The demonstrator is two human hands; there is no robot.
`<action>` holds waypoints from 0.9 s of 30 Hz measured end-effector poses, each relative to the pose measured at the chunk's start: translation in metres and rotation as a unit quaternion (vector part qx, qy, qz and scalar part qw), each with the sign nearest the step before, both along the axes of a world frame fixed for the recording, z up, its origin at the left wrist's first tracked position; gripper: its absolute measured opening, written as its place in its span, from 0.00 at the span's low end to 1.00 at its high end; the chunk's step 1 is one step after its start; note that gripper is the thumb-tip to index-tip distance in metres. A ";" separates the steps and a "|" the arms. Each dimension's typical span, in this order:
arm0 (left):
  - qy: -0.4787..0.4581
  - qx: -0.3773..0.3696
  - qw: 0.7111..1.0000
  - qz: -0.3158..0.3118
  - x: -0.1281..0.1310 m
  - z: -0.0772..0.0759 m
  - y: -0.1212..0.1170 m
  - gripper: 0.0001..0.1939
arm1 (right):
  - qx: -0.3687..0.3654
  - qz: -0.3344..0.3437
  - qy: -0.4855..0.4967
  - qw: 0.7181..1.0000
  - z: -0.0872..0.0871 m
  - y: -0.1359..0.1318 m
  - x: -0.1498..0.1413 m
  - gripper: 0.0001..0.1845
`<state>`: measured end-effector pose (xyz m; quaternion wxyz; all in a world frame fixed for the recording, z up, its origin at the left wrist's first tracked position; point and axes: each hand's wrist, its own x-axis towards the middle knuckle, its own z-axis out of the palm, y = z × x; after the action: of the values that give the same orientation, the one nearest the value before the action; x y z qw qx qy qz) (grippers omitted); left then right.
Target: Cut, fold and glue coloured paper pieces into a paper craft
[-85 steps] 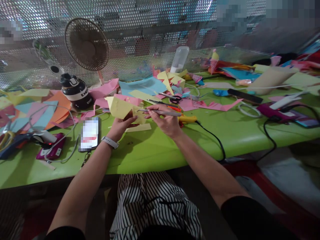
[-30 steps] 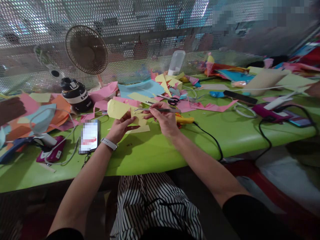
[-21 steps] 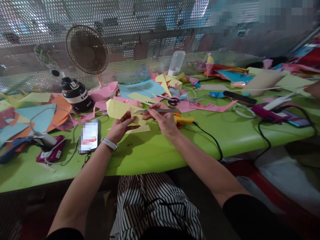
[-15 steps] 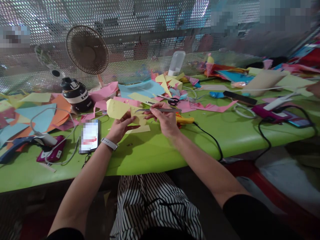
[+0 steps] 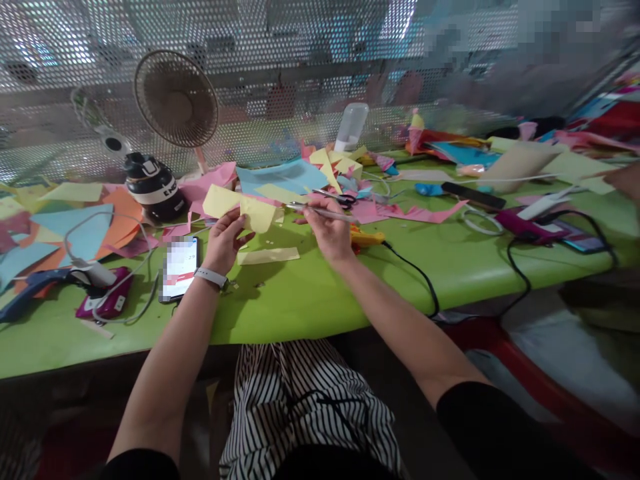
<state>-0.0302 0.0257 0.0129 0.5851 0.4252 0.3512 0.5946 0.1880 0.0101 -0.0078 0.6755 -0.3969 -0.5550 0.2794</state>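
My left hand (image 5: 226,243), a pale watch band on its wrist, pinches a creased piece of pale yellow paper (image 5: 259,215) above the table. The paper spreads to both sides of my fingertips. Slim metal tweezers (image 5: 330,213) lie in the grip of my right hand (image 5: 331,233), their tips pointing left towards the paper but apart from it. Beneath the hands, a yellow paper strip (image 5: 269,256) rests on the green tabletop (image 5: 295,303) among small scraps. Dark-handled scissors (image 5: 345,199) lie just behind my right hand.
A yellow tool (image 5: 369,238) with a black cord sits right of my right hand. Left are a phone (image 5: 180,269), a purple power strip (image 5: 103,293) and a blue glue gun (image 5: 35,288). Behind stand a black bottle (image 5: 153,190), a fan (image 5: 176,100) and coloured paper (image 5: 283,178).
My left hand has shifted a little left with the yellow paper. The tweezers, close over the paper before, are now apart from it, still in my right hand.
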 end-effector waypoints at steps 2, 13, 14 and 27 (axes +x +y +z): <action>-0.018 0.010 1.000 0.004 -0.001 -0.003 0.002 0.18 | -0.003 -0.015 -0.035 0.999 -0.002 0.003 0.003 0.16; -0.069 0.008 0.997 0.032 0.003 -0.001 -0.001 0.18 | -0.114 -0.004 -0.457 0.882 -0.005 -0.004 0.009 0.30; -0.066 0.007 0.997 0.032 0.003 0.000 -0.001 0.18 | -0.125 -0.010 -0.464 0.877 -0.002 -0.005 0.010 0.33; -0.056 0.002 0.998 0.006 -0.003 -0.003 0.004 0.19 | -0.231 -0.016 -0.675 0.701 0.037 -0.023 0.108 0.21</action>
<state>-0.0329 0.0295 0.0097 0.5997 0.3904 0.3194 0.6212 0.2960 -0.0129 0.0290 0.0115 -0.6318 -0.7737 0.0450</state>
